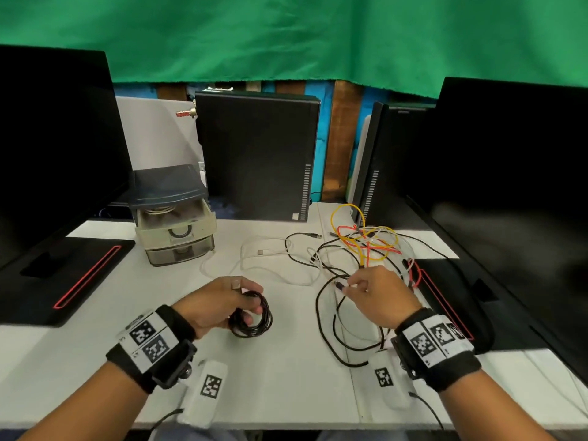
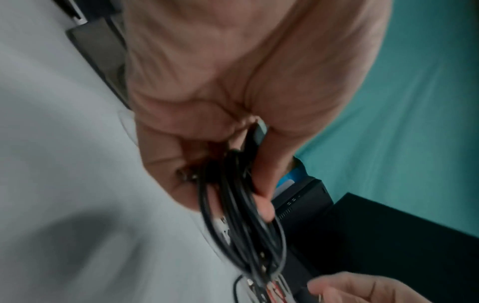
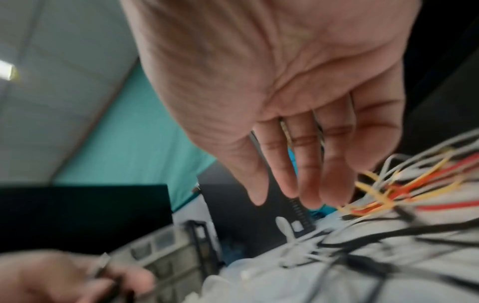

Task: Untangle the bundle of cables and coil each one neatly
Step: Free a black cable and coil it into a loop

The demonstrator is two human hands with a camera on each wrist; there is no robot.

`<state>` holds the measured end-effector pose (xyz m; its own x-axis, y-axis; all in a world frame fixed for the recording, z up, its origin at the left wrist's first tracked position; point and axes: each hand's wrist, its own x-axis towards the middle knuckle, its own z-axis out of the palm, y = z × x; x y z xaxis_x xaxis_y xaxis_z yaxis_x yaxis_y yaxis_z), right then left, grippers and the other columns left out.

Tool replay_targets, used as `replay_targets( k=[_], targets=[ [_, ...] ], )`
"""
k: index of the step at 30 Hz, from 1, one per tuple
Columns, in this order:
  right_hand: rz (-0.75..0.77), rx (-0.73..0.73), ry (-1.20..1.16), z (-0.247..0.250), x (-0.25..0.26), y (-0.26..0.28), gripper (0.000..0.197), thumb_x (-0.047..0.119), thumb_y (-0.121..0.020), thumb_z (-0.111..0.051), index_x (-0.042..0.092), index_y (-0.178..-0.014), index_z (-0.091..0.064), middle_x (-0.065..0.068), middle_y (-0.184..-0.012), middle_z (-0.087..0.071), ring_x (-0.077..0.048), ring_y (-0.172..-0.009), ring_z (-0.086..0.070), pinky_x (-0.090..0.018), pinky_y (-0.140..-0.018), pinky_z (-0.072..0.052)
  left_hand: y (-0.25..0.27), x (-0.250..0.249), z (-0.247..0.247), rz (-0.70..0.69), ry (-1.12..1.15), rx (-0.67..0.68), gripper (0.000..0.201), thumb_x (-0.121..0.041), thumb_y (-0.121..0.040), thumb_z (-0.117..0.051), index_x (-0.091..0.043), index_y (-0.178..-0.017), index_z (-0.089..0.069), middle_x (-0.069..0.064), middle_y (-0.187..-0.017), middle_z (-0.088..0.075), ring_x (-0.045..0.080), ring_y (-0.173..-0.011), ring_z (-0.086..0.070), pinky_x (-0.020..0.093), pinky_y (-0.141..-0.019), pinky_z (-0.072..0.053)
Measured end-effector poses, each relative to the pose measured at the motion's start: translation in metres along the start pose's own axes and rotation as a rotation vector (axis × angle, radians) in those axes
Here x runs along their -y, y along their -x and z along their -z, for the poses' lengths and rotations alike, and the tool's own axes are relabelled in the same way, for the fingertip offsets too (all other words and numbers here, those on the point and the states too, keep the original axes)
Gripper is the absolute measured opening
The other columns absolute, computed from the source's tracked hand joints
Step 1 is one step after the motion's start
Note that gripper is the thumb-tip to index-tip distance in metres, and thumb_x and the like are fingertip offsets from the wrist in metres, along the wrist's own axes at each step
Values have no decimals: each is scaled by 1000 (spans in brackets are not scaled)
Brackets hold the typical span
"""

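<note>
My left hand [image 1: 222,300] grips a coiled black cable [image 1: 251,316] just above the white table [image 1: 286,386]; in the left wrist view the coil [image 2: 241,215] hangs from the curled fingers [image 2: 261,184] with a plug end by the thumb. My right hand [image 1: 372,291] hovers over loose black cable loops [image 1: 327,316], fingertips beside a small connector [image 1: 339,285]. The right wrist view shows that hand [image 3: 285,102] with straight fingers and nothing in them. Behind it lies a tangle of yellow, red, white and black cables [image 1: 366,246] [image 3: 388,194]. A white cable [image 1: 270,256] sprawls mid-table.
A small drawer unit [image 1: 175,224] stands at the back left, a black PC tower [image 1: 257,154] behind centre and another [image 1: 372,186] to the right. Monitors [image 1: 54,138] [image 1: 509,186] flank the desk, their bases [image 1: 63,275] [image 1: 461,300] lying at either side.
</note>
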<state>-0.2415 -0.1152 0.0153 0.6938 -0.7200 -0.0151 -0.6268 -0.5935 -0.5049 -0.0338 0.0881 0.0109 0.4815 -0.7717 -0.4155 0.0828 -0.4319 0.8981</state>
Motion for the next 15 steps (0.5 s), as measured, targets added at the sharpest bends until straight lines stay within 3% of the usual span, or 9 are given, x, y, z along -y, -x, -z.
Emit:
replay_targets(
  k=[3,5,7,9,11,13,15],
  targets=[
    [-155,82,155,-5,-15,-6,33,41,-93,-59,21,-119,-66,0,-118,-66,-19,-107,-63,-34,-90,-52,-10,1,4,-31,-429,33,32,-8,-89,-68,-20,-118,-62,6,-88,-69,16,-75,-61,25,-69,-47],
    [-211,145,293,-8,-17,-10,34,38,-93,-59,16,-119,-61,-3,-114,-64,-21,-104,-62,-31,-82,-51,-18,0,10,-29,-799,23,44,-15,-87,-68,-29,-127,-56,0,-111,-57,14,-97,-58,23,-82,-49],
    [-251,183,394,-10,-19,-15,35,33,-91,-60,14,-120,-57,-4,-111,-62,-21,-97,-60,-29,-76,-49,-26,-3,19,2,-990,-9,52,-17,-88,-66,-32,-135,-49,-5,-122,-45,13,-107,-51,20,-85,-45],
    [-271,215,403,-8,-22,-20,34,27,-91,-59,12,-121,-53,-5,-111,-61,-21,-92,-57,-29,-79,-51,-36,-6,32,32,-1006,-70,57,-17,-87,-69,-31,-137,-47,-3,-129,-49,14,-106,-50,19,-83,-43],
    [-290,238,392,-4,-25,-24,31,23,-91,-58,11,-119,-53,-4,-104,-59,-20,-89,-57,-29,-78,-51,-41,-6,44,-2,-994,-185,62,-26,-81,-76,-29,-137,-48,1,-131,-53,17,-111,-53,24,-90,-46],
    [-298,216,341,0,-29,-24,22,23,-92,-57,13,-111,-55,0,-96,-57,-18,-87,-58,-26,-71,-48,-41,-9,50,-136,-1004,-327,65,-36,-79,-79,-29,-136,-50,2,-136,-52,21,-122,-51,34,-101,-46],
    [-285,111,214,3,-34,-23,10,22,-92,-57,15,-99,-60,1,-92,-62,-15,-83,-60,-27,-67,-48,-35,-20,44,-327,-897,-406,56,-39,-83,-77,-29,-133,-54,-2,-134,-53,19,-120,-51,36,-102,-44]
  ],
)
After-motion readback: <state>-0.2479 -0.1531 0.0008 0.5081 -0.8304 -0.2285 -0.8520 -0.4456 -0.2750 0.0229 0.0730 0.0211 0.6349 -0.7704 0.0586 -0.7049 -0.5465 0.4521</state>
